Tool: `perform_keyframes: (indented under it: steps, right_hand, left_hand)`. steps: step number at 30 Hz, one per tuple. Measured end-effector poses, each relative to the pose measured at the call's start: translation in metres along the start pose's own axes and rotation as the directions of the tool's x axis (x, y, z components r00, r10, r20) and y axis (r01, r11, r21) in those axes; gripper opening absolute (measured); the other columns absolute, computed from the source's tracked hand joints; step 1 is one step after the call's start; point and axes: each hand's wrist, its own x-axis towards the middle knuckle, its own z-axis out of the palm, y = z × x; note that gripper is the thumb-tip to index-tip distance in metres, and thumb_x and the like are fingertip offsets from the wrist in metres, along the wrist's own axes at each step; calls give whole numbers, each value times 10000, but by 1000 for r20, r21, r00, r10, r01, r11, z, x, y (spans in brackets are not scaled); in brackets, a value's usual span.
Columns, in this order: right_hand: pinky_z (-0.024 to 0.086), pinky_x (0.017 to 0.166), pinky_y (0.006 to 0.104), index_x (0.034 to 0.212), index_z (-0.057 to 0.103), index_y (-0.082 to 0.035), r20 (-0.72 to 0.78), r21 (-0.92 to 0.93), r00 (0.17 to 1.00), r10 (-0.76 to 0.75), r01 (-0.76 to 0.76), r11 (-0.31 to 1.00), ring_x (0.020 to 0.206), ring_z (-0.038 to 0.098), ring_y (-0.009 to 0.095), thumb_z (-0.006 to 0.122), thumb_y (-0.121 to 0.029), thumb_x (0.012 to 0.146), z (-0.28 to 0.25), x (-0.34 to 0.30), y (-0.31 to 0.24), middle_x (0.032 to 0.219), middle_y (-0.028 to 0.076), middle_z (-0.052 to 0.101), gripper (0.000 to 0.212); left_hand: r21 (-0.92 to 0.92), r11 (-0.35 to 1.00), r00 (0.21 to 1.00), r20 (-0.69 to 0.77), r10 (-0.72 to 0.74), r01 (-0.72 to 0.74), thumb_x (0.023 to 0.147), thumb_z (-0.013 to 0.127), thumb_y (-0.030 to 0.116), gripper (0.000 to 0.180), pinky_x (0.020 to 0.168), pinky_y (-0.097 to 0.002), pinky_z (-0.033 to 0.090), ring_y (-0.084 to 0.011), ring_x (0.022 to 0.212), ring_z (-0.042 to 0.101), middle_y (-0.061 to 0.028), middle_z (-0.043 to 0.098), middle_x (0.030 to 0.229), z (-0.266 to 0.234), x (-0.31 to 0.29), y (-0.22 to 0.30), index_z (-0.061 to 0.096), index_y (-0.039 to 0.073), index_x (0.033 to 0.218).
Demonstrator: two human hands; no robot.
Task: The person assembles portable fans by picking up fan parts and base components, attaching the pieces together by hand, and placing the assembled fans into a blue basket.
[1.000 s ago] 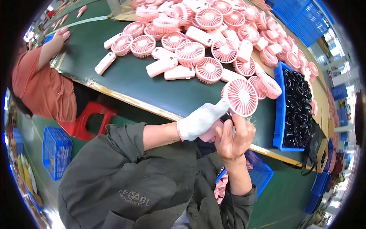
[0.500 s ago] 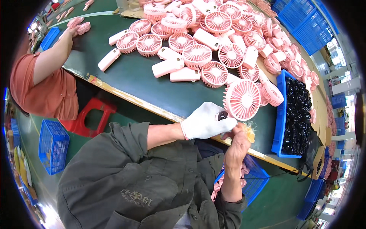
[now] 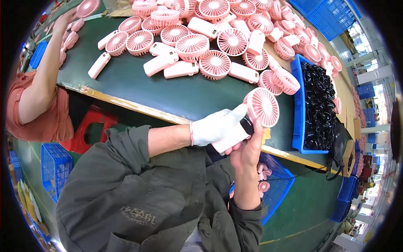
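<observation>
A pink handheld fan [image 3: 263, 107] is between my two hands, above the near table edge. Its round grille points up and right, and its pale handle [image 3: 231, 139] slants down to the left. At the fan's neck sits a glossy black piece [image 3: 246, 124]. My left hand [image 3: 219, 126], in a white glove, is closed on the fan, its thumb at the neck by the black piece. My bare right hand [image 3: 248, 148] is closed around the fan from the right, thumb up against the grille's lower rim. Some of its fingers are hidden behind the handle.
A pile of pink fans [image 3: 192, 45] covers the far table. On the right stands a blue bin [image 3: 299, 113] of glossy black pieces [image 3: 318, 105]. A blue crate [image 3: 279, 195] with pink parts is below the edge. At left, a co-worker's arm [image 3: 45, 90] holds up a fan [image 3: 87, 7].
The fan in my hands now shows its handle and the black piece at its neck; my left hand has shifted along it. The whole view has moved. The co-worker has raised a fan.
</observation>
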Motion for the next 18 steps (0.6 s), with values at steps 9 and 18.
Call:
perform_keyframes:
  steps: [9, 18]
  right_hand:
    - [542, 749, 299, 1222, 504, 67, 113, -295, 819, -562, 568, 769, 900, 621, 202, 662, -214, 807, -20, 3, 6, 1110, 178, 605, 525]
    - [479, 885, 459, 1120, 637, -3, 376, -21, 721, -582, 635, 772, 990, 604, 330, 381, -879, 681, -60, 19, 9, 1094, 205, 644, 1013]
  left_hand:
    - [680, 505, 824, 280, 492, -532, 949, 442, 199, 204, 501, -383, 454, -321, 536, 592, -129, 571, 588, 9, 2, 0, 472, 0, 922]
    - [-48, 998, 899, 437, -7, 31, 1000, 399, 472, 456, 460, -268, 464, -152, 607, 622, -104, 609, 729, 23, 3, -6, 559, 49, 1057]
